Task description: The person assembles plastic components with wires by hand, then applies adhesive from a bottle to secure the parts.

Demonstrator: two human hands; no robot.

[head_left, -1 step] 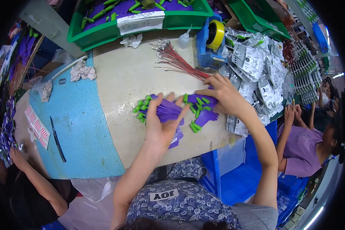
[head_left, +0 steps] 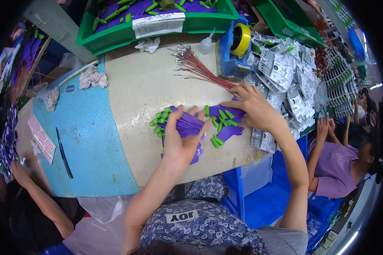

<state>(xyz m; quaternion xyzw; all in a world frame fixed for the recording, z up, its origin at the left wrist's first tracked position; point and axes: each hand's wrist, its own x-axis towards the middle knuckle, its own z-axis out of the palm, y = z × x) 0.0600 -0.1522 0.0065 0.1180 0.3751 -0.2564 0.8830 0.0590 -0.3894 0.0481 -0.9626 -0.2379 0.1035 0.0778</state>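
Note:
My left hand (head_left: 177, 142) is curled around a stack of purple pieces with green bulb-like tips (head_left: 187, 123), its fingers along both sides. The green tips stick out to the left of the fingers, and part of the stack is hidden by my hand. More flat purple pieces (head_left: 194, 156) lie under and beside that palm. My right hand (head_left: 259, 110) has its bent fingertips on the upper right edge of a purple piece with green tips (head_left: 219, 111). Just below it lies another green-tipped purple piece (head_left: 230, 132), overlapping it.
A bundle of red wires (head_left: 200, 70) lies beyond my hands. Farther back stand a blue tape dispenser (head_left: 232, 59), a small dropper bottle (head_left: 205, 44) and a green bin (head_left: 110, 40). Silver-grey parts (head_left: 278, 66) are heaped at right. A black pen-like tool (head_left: 64, 153) rests on the blue mat at left.
The view has shifted slightly. My right hand and the purple piece at its fingertips have moved a little to the right; my left hand stays around the stack.

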